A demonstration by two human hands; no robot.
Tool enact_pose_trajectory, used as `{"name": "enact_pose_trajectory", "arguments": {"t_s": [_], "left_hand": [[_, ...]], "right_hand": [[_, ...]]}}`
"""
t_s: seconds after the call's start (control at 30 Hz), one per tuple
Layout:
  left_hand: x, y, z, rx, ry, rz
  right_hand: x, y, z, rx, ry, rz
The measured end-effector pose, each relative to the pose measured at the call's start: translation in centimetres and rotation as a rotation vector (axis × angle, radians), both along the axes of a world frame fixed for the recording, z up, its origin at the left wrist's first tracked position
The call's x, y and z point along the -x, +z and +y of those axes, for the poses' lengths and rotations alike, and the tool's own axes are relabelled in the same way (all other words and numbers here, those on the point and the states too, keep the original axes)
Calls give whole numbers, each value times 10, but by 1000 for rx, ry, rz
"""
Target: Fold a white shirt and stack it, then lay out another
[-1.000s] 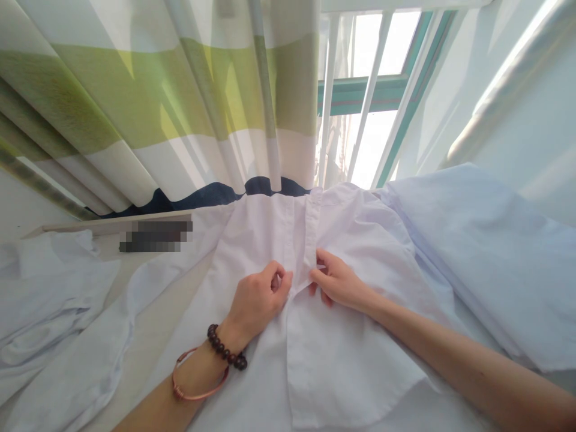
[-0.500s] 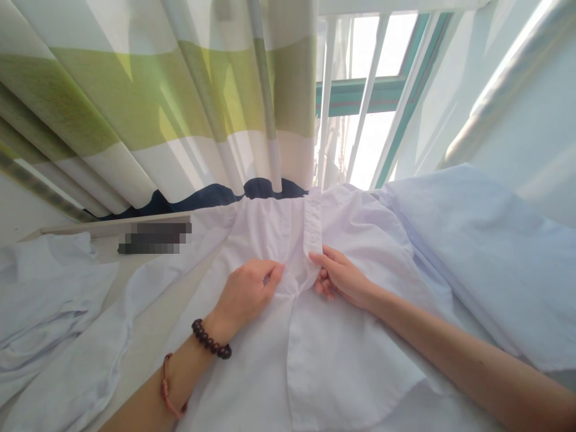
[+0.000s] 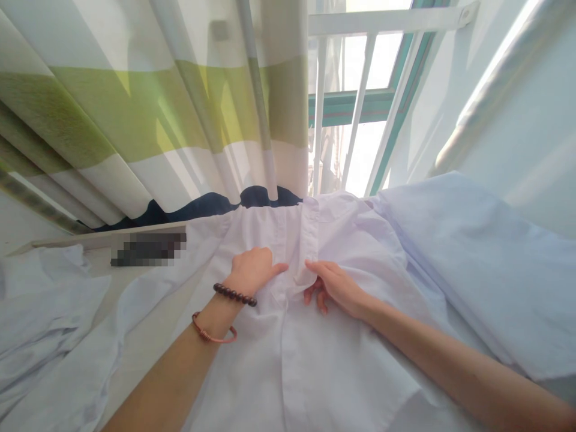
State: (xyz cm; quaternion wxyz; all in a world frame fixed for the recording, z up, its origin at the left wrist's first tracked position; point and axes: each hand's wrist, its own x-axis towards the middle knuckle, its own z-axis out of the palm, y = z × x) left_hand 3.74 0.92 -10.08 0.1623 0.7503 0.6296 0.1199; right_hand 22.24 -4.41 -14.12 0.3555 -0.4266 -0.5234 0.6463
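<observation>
A white shirt lies spread over the surface in front of me, its front edges partly apart near the top. My right hand pinches the right-hand front strip between thumb and fingers, lifting its edge a little. On the opposite front edge rests my left hand, its fingers curled into the cloth and its thumb stretched toward the opening. The left fingertips are hidden beneath the hand. Dark beads and a reddish cord circle my left wrist.
More white cloth lies crumpled at the left, and a large white fabric piece at the right. A blurred dark object sits near the back ledge. Behind hang a green-and-white curtain and white window bars.
My left hand has shifted slightly up, turned at the wrist, and its thumb now points out straighter. The right hand keeps its pinch on the strip. The view has tilted slightly up.
</observation>
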Motion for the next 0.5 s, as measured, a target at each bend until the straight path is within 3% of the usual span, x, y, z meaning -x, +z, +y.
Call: {"name": "enact_pose_trajectory", "arguments": {"t_s": [0.1, 0.23, 0.33, 0.43, 0.5], "left_hand": [[2, 1, 2, 42, -28, 94], [8, 3, -1, -27, -84, 59], [9, -2, -7, -69, -103, -280], [7, -18, -15, 55, -88, -634], [7, -29, -21, 154, -48, -748]], "right_hand": [[0, -1, 1, -7, 14, 21], [6, -1, -1, -62, -129, -60], [10, -1, -4, -164, -271, -101], [11, -4, -5, -314, -331, -97], [11, -5, -4, -372, -320, -131]]}}
